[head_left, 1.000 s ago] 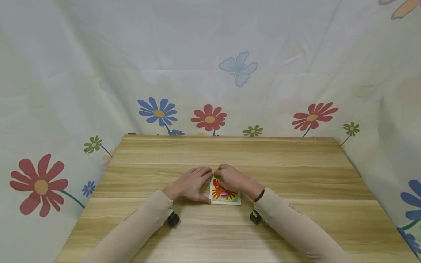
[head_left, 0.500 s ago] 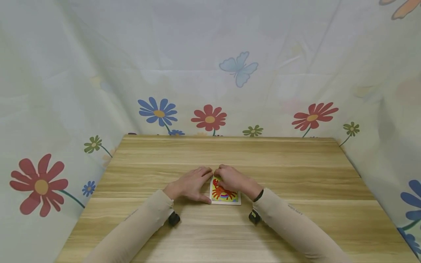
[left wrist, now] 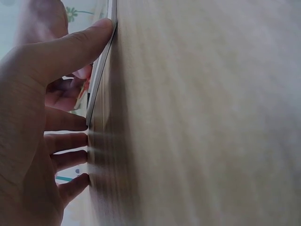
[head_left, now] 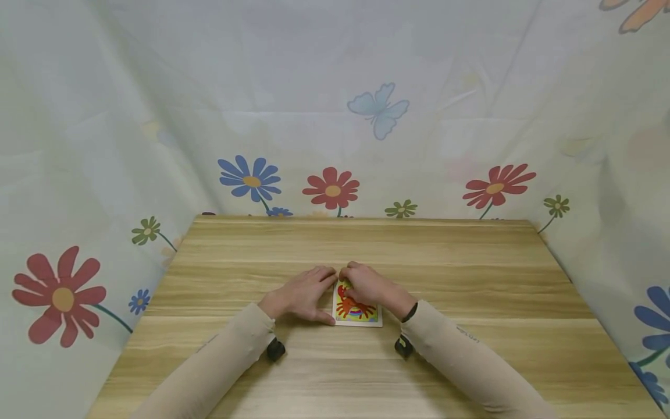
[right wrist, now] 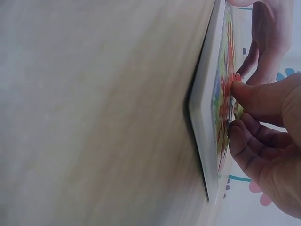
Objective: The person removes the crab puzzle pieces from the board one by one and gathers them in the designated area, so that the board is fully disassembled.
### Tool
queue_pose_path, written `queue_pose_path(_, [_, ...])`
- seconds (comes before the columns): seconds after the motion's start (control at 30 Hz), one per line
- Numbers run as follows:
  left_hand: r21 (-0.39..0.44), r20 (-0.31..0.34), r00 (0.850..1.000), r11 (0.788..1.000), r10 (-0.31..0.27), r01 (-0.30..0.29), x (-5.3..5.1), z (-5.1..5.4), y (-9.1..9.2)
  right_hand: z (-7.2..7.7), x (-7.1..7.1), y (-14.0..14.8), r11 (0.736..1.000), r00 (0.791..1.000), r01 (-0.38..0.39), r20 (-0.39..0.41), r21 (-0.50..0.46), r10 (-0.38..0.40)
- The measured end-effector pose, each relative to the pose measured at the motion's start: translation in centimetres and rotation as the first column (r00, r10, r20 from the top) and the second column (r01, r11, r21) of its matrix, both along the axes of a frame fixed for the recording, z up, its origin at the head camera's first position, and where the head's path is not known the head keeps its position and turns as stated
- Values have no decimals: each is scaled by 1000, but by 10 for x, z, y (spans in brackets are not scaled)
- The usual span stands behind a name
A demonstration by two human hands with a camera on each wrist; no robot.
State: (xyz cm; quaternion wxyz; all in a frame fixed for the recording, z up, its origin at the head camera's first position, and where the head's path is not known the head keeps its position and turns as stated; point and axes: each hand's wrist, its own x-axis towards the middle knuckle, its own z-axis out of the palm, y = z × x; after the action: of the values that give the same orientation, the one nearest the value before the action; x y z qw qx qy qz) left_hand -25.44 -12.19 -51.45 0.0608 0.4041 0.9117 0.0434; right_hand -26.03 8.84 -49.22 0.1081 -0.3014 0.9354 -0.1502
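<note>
A small square puzzle board (head_left: pixel 358 312) with a red crab picture and a pale rim lies flat on the table. The left hand (head_left: pixel 305 294) rests along its left side, thumb on the near left corner, fingers spread and straight. In the left wrist view, the thumb (left wrist: pixel 80 49) touches the board's edge and the fingertips meet the tabletop. Over the board's upper part, the right hand (head_left: pixel 368 285) pinches a small puzzle piece (right wrist: pixel 239 111), which stands tilted above the picture in the right wrist view. Fingers hide most of that piece and the board's top right.
The wooden table (head_left: pixel 335 378) extends around the board on every side. Behind it hangs a pale curtain (head_left: pixel 293 134) printed with flowers and a butterfly. A black wrist device (head_left: pixel 275 349) sits under the left sleeve, another device (head_left: pixel 404 347) under the right.
Both hands and the board hold practically the same place. The head view has shifted very slightly.
</note>
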Motion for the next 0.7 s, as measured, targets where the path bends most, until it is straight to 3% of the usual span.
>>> queue_pose_path(0.7, [9, 8, 1000, 1000, 9, -9, 0, 0, 0, 1, 1, 3, 999, 999, -10, -44, -43, 8])
